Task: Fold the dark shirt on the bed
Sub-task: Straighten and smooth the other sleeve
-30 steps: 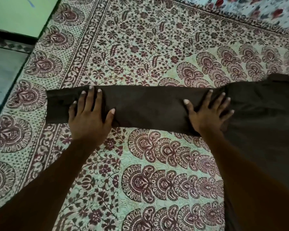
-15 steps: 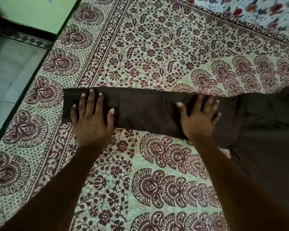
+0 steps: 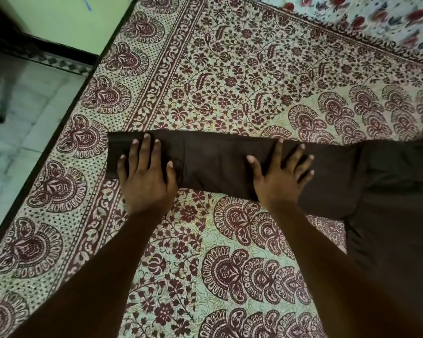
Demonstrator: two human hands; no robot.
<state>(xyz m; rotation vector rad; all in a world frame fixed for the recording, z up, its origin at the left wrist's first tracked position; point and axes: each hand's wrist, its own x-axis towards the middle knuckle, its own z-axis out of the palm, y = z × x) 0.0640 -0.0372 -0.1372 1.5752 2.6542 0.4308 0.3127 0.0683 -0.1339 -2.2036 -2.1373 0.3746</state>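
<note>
The dark shirt [image 3: 215, 164] is laid on the patterned bedspread [image 3: 230, 81], its sleeve pressed flat under the left hand [image 3: 145, 178] and right hand [image 3: 278, 178], palms open, nothing gripped. Wrinkles should be smoothed outward before folding.

Bedspread [image 3: 230, 69]: cream cloth, maroon floral and paisley print, patterned border along its left side. Second cloth [image 3: 376, 18]: white with red flowers, far right corner, touching the bedspread's fringe. Floor [image 3: 22, 113]: pale tiles, left of the bed. Wall [image 3: 66, 23]: light green, dark skirting.
</note>
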